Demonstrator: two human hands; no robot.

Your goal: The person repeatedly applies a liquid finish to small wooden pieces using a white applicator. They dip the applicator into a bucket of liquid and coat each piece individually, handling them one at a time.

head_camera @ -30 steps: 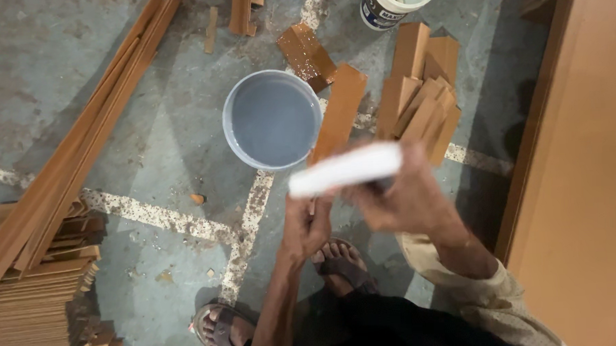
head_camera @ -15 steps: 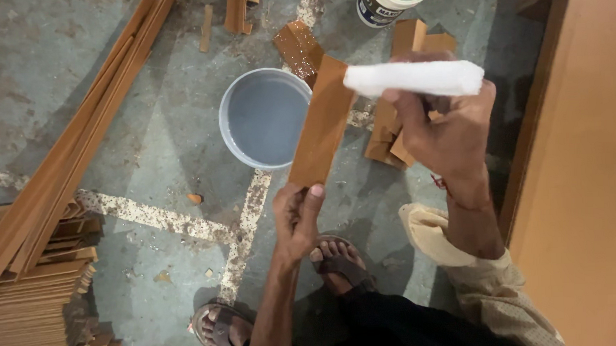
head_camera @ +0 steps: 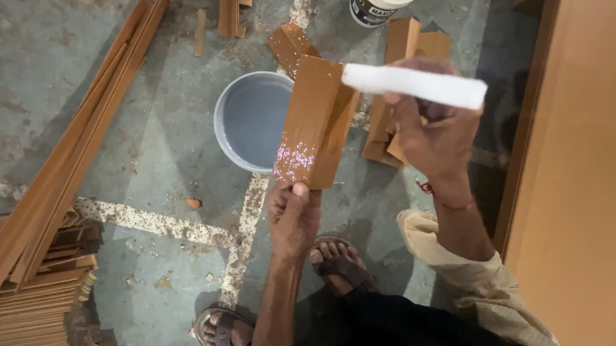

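Standing over a concrete floor (head_camera: 150, 137), the person appears in the head view with both hands raised. Left hand (head_camera: 292, 218) is clamped on the lower end of a short brown board (head_camera: 316, 121), thumb pressed on its face; the board tilts up and away, with a wet, glittering patch near the bottom. Right hand (head_camera: 433, 138) is closed around a white block (head_camera: 417, 84), whose left end touches the board's upper right edge. Directly behind the board sits a grey bucket (head_camera: 248, 120) holding liquid. A heap of similar offcuts (head_camera: 402, 43) lies beyond the right hand, a white tub (head_camera: 380, 1) above it. Long wooden strips (head_camera: 69, 168) lie at left. Sandalled feet (head_camera: 338, 260) show below.
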